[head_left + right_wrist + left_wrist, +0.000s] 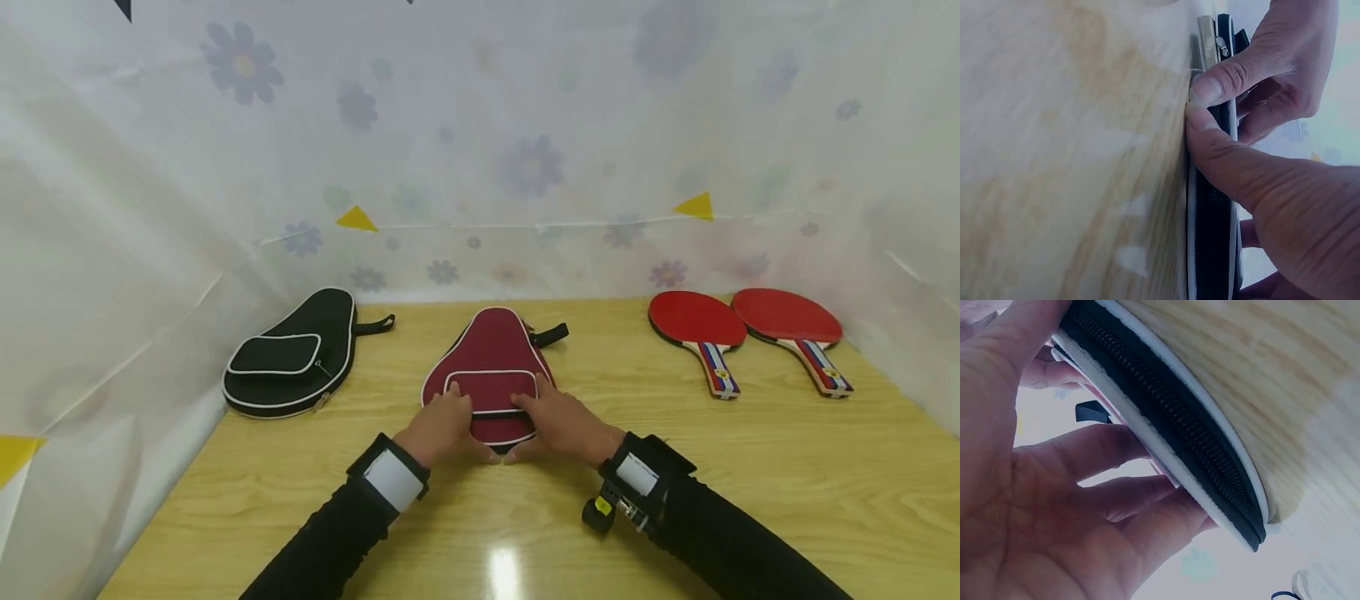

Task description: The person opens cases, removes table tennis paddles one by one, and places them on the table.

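A dark red table tennis paddle case (495,343) with white piping lies flat in the middle of the table, its rounded wide end toward me. My left hand (444,425) grips the left of that near end, fingers over the front pocket and thumb at the edge. On the right, my right hand (564,423) holds it the same way, and the two thumbs nearly meet at the near rim. The left wrist view shows the case's black zipper edge (1166,415) beside the fingers. Both thumbs press against that edge in the right wrist view.
A black paddle case (292,354) with white piping lies at the left. Two red table tennis paddles (697,317) lie side by side at the right, handles toward me. Behind the wooden table (480,517) hangs a pale flowered sheet (480,142).
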{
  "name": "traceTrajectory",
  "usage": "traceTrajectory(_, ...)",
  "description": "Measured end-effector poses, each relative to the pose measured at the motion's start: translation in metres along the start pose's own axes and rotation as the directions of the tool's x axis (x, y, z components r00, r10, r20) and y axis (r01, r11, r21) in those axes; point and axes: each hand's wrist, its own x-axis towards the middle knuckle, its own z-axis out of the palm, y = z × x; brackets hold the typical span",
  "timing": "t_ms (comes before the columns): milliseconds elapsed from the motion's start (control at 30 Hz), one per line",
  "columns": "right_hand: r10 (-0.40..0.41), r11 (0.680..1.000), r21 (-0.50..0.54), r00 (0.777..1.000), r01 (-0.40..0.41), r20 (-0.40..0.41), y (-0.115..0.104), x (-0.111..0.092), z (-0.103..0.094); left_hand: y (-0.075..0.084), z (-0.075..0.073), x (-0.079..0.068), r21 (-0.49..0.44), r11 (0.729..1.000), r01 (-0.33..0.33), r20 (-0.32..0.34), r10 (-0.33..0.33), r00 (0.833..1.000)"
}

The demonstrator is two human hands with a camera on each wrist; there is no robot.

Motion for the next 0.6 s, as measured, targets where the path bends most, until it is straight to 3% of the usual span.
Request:
traceTrajectory(233,0.085,0.996,0.011,0.996,-0.086,0.041,0.001,0.005,-0.001,0.000,-0.002,0.006,0.019,1.000,-0.005,0.006,0.004,1.000)
traceTrajectory(600,0.133,0.991,0.011,0.989,-0.134,0.064,0.009,0.021,-0.004,-0.010,-0.003,0.024,0.010,1.000,-0.003,-0.002,0.003,1.000)
